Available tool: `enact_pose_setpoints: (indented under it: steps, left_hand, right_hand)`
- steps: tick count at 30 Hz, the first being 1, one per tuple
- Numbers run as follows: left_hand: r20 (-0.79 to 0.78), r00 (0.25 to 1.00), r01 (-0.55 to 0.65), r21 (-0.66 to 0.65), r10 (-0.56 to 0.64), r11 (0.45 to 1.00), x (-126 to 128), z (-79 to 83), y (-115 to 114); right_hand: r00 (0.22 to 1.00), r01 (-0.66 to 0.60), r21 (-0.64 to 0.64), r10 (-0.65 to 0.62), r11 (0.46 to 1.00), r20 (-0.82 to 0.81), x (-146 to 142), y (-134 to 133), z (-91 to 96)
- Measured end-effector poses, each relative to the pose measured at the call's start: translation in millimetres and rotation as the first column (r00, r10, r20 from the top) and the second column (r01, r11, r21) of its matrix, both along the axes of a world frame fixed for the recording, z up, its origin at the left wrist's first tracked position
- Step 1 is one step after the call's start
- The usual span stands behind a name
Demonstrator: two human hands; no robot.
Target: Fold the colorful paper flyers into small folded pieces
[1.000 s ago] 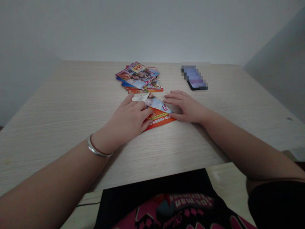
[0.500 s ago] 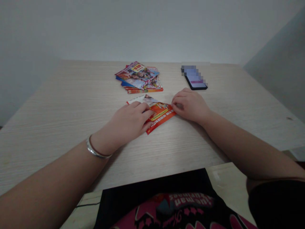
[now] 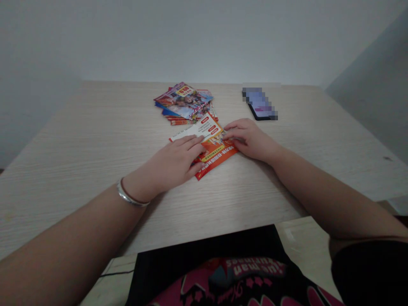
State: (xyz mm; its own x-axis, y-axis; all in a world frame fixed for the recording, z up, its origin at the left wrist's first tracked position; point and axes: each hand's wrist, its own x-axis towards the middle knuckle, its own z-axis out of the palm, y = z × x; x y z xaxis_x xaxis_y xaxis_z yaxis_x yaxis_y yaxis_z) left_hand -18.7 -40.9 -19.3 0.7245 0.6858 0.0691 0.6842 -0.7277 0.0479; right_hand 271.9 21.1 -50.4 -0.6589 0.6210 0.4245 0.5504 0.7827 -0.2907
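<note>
A red, orange and white printed flyer (image 3: 214,149) lies on the table between my hands, tilted to the view, its far corner reaching the pile of flyers behind it. My left hand (image 3: 178,159) rests across its left part with fingers spread, hiding some of the print. Over the right edge of the flyer, the outstretched fingers of my right hand (image 3: 250,139) touch the paper. A silver bangle (image 3: 129,196) circles my left wrist.
Behind the flyer is a loose pile of colourful flyers (image 3: 185,102). A phone (image 3: 262,106) with its screen lit lies to the right of the pile. The pale wood-grain table (image 3: 95,127) meets a wall at its far edge.
The flyer's far right part, folded over before, now lies spread out and shows its white section with red labels. My right hand has loosened its pinch and its fingers have spread.
</note>
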Motion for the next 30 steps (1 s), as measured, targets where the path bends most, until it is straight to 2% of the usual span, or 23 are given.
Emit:
enact_pose_setpoints:
  steps: [5,12,18,20,25,30]
  left_hand:
    - [-0.005,1.0,-0.016,-0.044,0.016,0.999,0,2.1,0]
    - [-0.074,0.997,0.006,-0.074,-0.011,0.997,-3,2.5,-3]
    - [-0.142,0.99,-0.015,-0.097,0.001,0.995,-2,6.4,-4]
    - [-0.141,0.99,0.004,-0.091,-0.016,0.996,-2,7.8,-4]
    - [-0.008,0.994,0.106,-0.102,-0.108,0.989,-6,11.4,-3]
    - [0.133,0.987,0.117,-0.196,-0.092,0.974,-11,17.8,-3]
  right_hand:
    - [0.999,0.01,-0.026,-0.008,1.0,0.053,9,2,2.5]
    - [0.999,0.035,-0.027,-0.034,0.999,0.002,11,3,2.5]
    - [0.994,-0.07,0.089,0.077,0.994,-0.075,3,-8,13.6]
    - [0.991,-0.116,0.087,0.122,0.989,-0.06,0,-12,18.6]
    - [0.969,-0.245,-0.004,0.245,0.97,0.026,-1,-14,22.4]
    - [0.969,-0.232,-0.056,0.236,0.971,0.081,2,-12,21.2]
